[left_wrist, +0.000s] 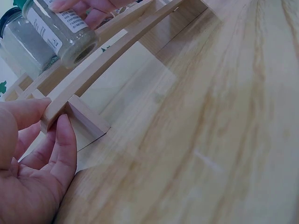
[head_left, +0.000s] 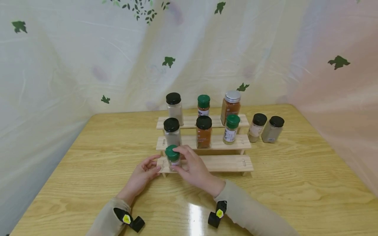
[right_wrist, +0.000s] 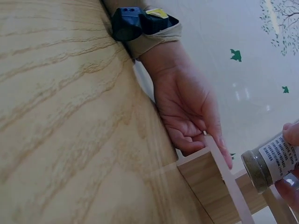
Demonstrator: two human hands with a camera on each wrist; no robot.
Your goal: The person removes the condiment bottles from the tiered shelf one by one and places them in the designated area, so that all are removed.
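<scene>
My right hand grips a small glass spice jar with a green lid and white label, fingers and thumb on its sides. The jar is over the left end of the lowest step of a three-step wooden spice rack. Its base shows in both wrist views, raised just off that step. My left hand pinches the left end of the same step; in the left wrist view, thumb and fingers close on the board's end, beside its short leg.
Filled jars stand on the middle and top steps, among them a black-lidded jar, a green-lidded jar and a silver-lidded jar. Two black-lidded jars stand on the wooden table right of the rack. A patterned curtain hangs behind.
</scene>
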